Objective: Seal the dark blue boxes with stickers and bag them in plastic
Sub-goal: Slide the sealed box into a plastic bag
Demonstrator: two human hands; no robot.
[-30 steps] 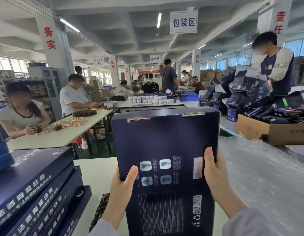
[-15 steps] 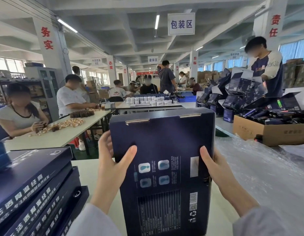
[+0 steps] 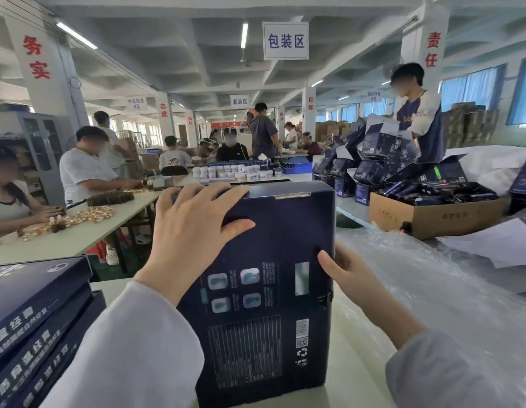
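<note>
Two hands hold one box upright between them above the worktop. The left hand clasps its top corner and the right hand pinches its right edge.

Risk: the smooth card may slip or tip, as the grip is light and only at the edges.

Materials: the box is a rigid, flat, rectangular carton. Crinkled clear plastic lies right of the right hand, and a stack of like boxes left of the left.

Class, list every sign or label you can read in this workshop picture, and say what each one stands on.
"包装区": near hanging sign
"灌装区": far hanging sign
"务实": left pillar
"责任": right pillar
"目标": far pillar
Held box: the fine print and codes are too small to read.
Stacked boxes: the large lettering is cut off and blurred.
</note>
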